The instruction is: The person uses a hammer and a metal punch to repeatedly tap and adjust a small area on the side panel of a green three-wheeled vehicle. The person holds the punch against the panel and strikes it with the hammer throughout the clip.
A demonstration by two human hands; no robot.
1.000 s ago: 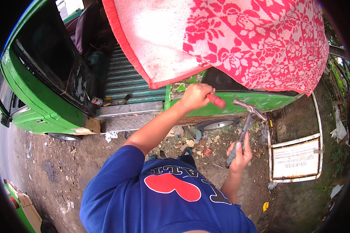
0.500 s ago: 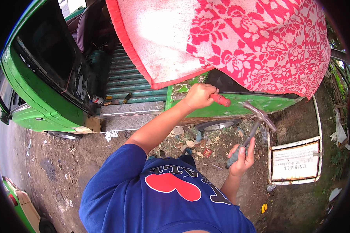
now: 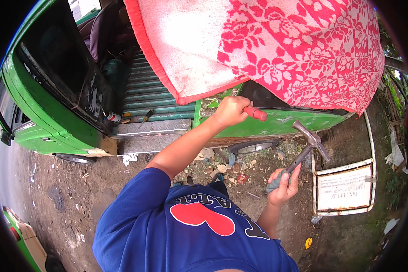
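Observation:
My left hand (image 3: 231, 111) is closed around a red-handled tool (image 3: 257, 114) against the green side of the vehicle. The butt of the handle sticks out to the right. The tool's working end is hidden, so I cannot tell if it is a chisel or a screwdriver. Lower and to the right, my right hand (image 3: 283, 185) grips a claw hammer (image 3: 309, 138) by its grey grip. The hammer's metal head is raised, apart from the red handle, with one end facing toward it.
The green vehicle body (image 3: 299, 120) spans the far side, partly covered by a red-and-white floral cloth (image 3: 276, 59). A small bottle (image 3: 113, 117) lies by the ribbed floor (image 3: 152, 86). A white framed sign (image 3: 344, 188) lies right; paint chips (image 3: 222, 168) litter the ground.
The hammer has shifted right, slightly away from the red handle, and its head has turned. The red handle's butt has risen a little; my left hand stays nearly in place.

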